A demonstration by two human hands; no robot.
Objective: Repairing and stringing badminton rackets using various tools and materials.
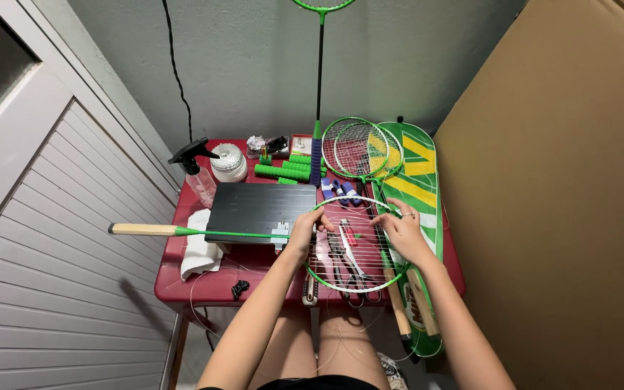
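Note:
A green badminton racket lies across the red table (182, 285), its head (326, 278) in front of me and its wooden-ended handle (142, 230) pointing left. My left hand (306, 230) grips the frame where the shaft meets the head. My right hand (402, 230), with a ring on one finger, rests its fingers on the strings at the head's right side. Under the strings lie pliers and small tools (348, 263). Loose white string hangs down off the table toward my knees.
A dark flat case (254, 206) sits left of the racket head. Behind stand a spray bottle (196, 170), a string spool (229, 162), green grips (287, 171), more green rackets (359, 148) and a green-yellow racket cover (417, 173). A cardboard sheet (565, 180) leans at right.

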